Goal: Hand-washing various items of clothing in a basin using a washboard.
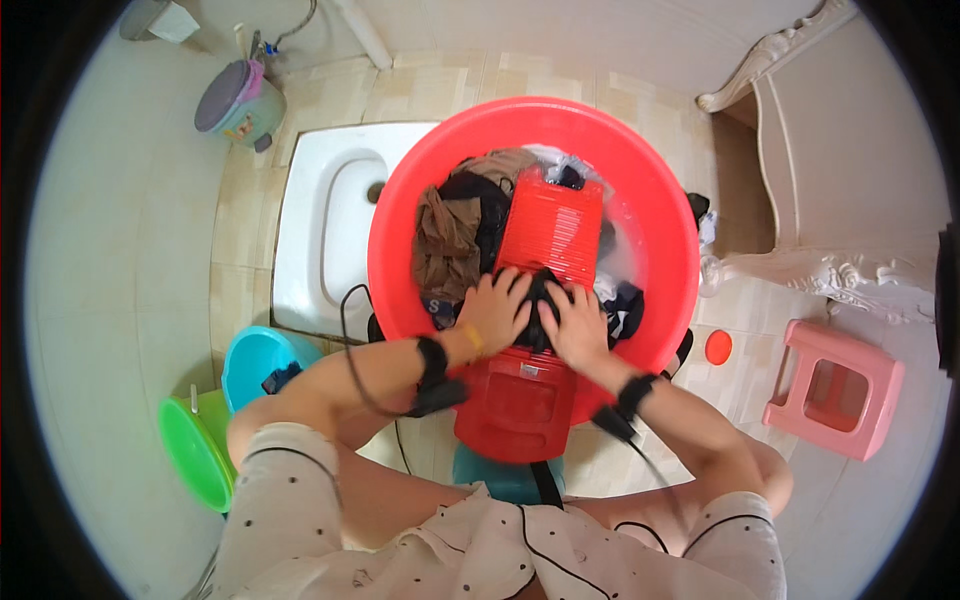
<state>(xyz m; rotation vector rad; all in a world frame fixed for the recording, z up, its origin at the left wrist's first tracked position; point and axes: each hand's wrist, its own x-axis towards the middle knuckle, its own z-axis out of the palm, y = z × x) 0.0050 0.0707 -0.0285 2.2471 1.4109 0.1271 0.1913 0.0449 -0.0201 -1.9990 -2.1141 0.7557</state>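
In front of me a ridged red washboard (553,230) leans in a big round red basin (655,180), its lower end resting over the near rim. A dark, wet black garment (541,292) is bunched on the board's middle. From the left, my left hand (495,308) presses on it with bent fingers. My right hand (578,325) grips the same cloth from the right, close to the left hand. Around the board lie a brown garment (447,240) and other dark and white clothes, partly in cloudy water. What lies beneath my palms is hidden.
A white squat toilet (330,225) adjoins the basin's left side. Blue (262,360) and green (190,455) basins stand at lower left, a lidded bin (240,105) at upper left. At right are a pink stool (870,395) and carved white furniture (830,265). Cables trail from both wrists.
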